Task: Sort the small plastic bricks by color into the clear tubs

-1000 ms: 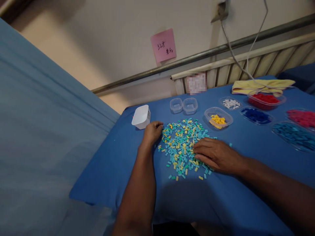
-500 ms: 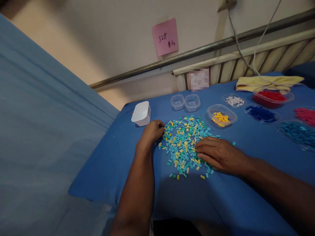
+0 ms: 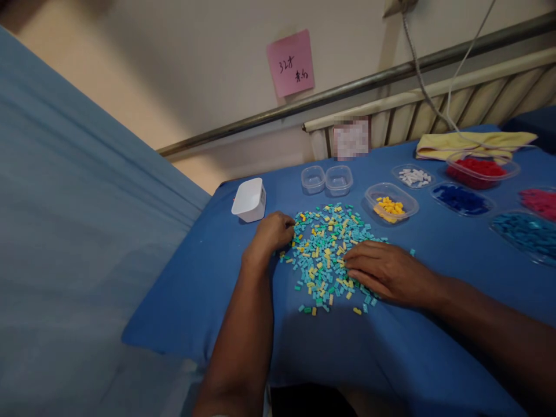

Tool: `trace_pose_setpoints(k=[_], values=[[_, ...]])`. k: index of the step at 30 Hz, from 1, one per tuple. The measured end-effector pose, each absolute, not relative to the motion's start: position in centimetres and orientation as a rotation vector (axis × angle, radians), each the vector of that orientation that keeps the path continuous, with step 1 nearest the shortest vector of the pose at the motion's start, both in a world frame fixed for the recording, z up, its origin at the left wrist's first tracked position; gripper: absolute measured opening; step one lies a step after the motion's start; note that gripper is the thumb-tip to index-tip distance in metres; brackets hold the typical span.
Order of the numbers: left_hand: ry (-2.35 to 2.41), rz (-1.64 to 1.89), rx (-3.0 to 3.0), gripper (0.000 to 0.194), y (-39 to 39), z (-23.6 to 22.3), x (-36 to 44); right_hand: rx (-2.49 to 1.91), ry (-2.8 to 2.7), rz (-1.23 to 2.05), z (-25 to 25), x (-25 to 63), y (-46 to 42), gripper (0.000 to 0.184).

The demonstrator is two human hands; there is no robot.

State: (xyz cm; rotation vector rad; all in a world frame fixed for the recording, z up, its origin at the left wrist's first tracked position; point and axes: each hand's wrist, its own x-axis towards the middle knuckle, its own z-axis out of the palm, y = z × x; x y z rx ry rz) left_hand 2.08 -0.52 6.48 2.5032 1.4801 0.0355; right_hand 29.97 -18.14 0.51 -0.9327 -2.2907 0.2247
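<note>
A spread of small toy building bricks [image 3: 324, 255], mostly light blue with yellow, green and a few orange ones, lies on the blue cloth. At the left edge of these bricks is my left hand [image 3: 273, 233], its fingers curled down and close together. Whatever is between those fingertips is hidden. My right hand [image 3: 388, 271] rests palm down over the right side of the spread, fingers stretched out and touching the bricks. Just beyond the right hand stands a transparent tub [image 3: 409, 209] with orange-yellow bricks [image 3: 389, 207] in it.
A white box [image 3: 249, 200] sits at the back left, with two small transparent tubs [image 3: 313, 180] farther right. Tubs of white [image 3: 414, 176], dark blue [image 3: 461, 198], red [image 3: 480, 169], pink [image 3: 538, 202] and teal pieces [image 3: 525, 234] stand right, near a yellow cloth [image 3: 473, 145]. A curtain [image 3: 78, 191] hangs left.
My left hand has shifted slightly to the right, farther over the edge of the bricks. The right hand stays nearly where it was.
</note>
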Motion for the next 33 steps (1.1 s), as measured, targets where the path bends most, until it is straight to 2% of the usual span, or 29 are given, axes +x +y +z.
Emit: trace_pose_setpoints(k=[9,16,19,27,33], values=[[1.549,0.014,2.641,0.027,0.0,5.5,2.0,-0.932,-2.276,0.238,0.6,29.9,-18.2,0.022],[1.624,0.260,2.567,0.024,-0.3,5.6,3.2,-0.935,-2.293,0.255,0.7,29.9,-18.2,0.021],[1.542,0.297,2.600,0.028,0.0,5.2,4.4,-0.933,-2.286,0.244,0.7,29.9,-18.2,0.020],[1.520,-0.052,2.695,0.031,0.5,5.2,5.8,-0.941,-2.298,0.239,0.9,29.7,-18.2,0.025],[1.522,-0.163,2.635,0.028,1.1,6.3,6.4,-0.934,-2.300,0.229,0.7,29.8,-18.2,0.026]])
